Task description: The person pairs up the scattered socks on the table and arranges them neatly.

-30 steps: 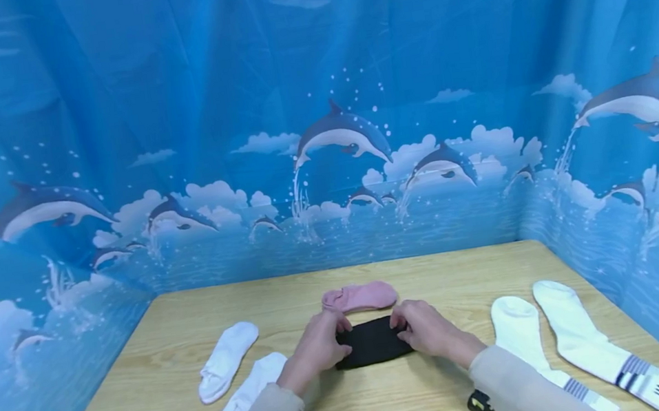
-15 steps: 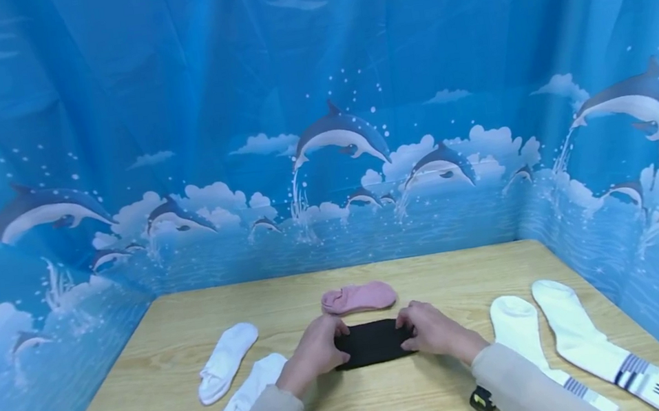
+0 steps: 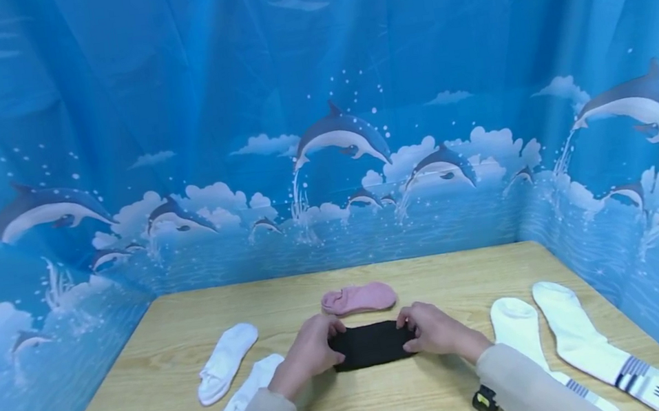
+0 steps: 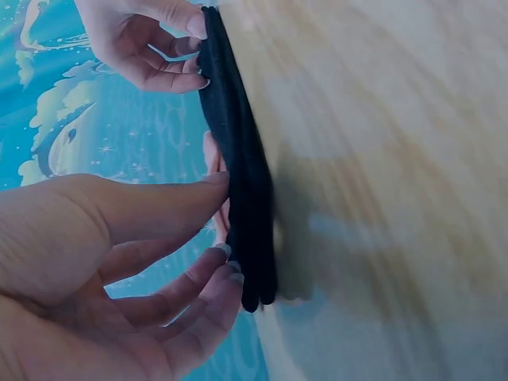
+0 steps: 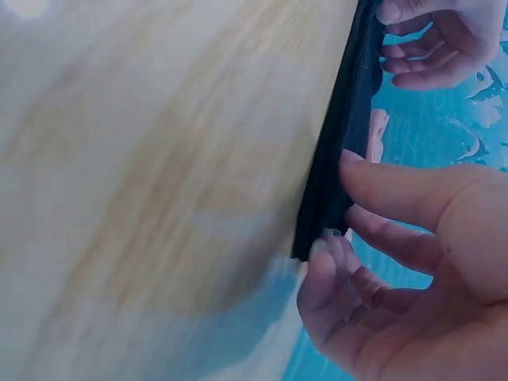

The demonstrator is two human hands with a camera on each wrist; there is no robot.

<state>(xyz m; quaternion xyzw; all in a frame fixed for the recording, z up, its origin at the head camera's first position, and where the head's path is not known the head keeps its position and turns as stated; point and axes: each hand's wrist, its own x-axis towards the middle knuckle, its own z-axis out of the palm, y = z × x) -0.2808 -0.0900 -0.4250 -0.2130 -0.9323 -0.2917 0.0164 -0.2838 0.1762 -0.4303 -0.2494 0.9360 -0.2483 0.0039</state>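
Observation:
A black sock (image 3: 374,344), folded into a flat oblong, lies crosswise on the table between my two hands. My left hand (image 3: 312,348) pinches its left end, thumb at the near edge and fingertips at the far edge. At the opposite end my right hand (image 3: 436,330) holds it the same way. Seen edge-on in the left wrist view, the black sock (image 4: 238,151) shows stacked layers, with the thumb and fingertips right at its edges. Just beyond it lies a pink low-cut sock (image 3: 360,298).
Two white low-cut socks, one farther (image 3: 228,362) and one nearer (image 3: 248,398), lie at the left of the wooden table (image 3: 388,409); my left forearm partly covers the nearer one. At the right are two long white striped socks (image 3: 517,330). A blue dolphin curtain (image 3: 311,62) encloses the back and sides.
My left hand has shifted slightly left, and my right hand slightly right, along the black sock's ends. The sock stays flat in nearly the same place; the other socks have not moved.

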